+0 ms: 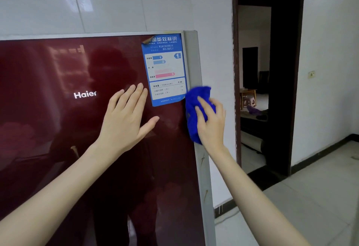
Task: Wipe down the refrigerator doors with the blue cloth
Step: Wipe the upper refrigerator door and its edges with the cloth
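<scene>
The refrigerator door (58, 129), dark red & glossy, is filling the left and centre of the frame and running off the btm edge. Its long axis is running top-to-btm, w/ the silver side strip (204, 187) dropping down the middle of the frame. Right of that, a dark doorway (268, 71) is opening into another room. A blue energy label (167, 67) is sitting in the door's upper right corner, its top left corner peeling.

Your left grip (124, 121) is lying flat on the red panel at frame centre, fingers straight and spread. It's holding nothing, just bracing, btwn the Haier logo (85, 94) and the label. Your right grip (211, 123) is curling round the blue cloth (196, 98), which is bunched up. It's pressing the cloth against the door's right edge, just below-right of the label. Whether the cloth is touching the label's lower corner, can't tell.

What's mattering for the next pass, imo: nearly all the door is lying left of and below the cloth. The right grip is the one carrying the cloth, so I'm judging the stroke should be going down the long axis or leftward across the panel. Going leftward, the left grip is sitting right in the path, so you're prob needing to lift it off first. Risk: the cloth catching the label's loose edge.
</scene>
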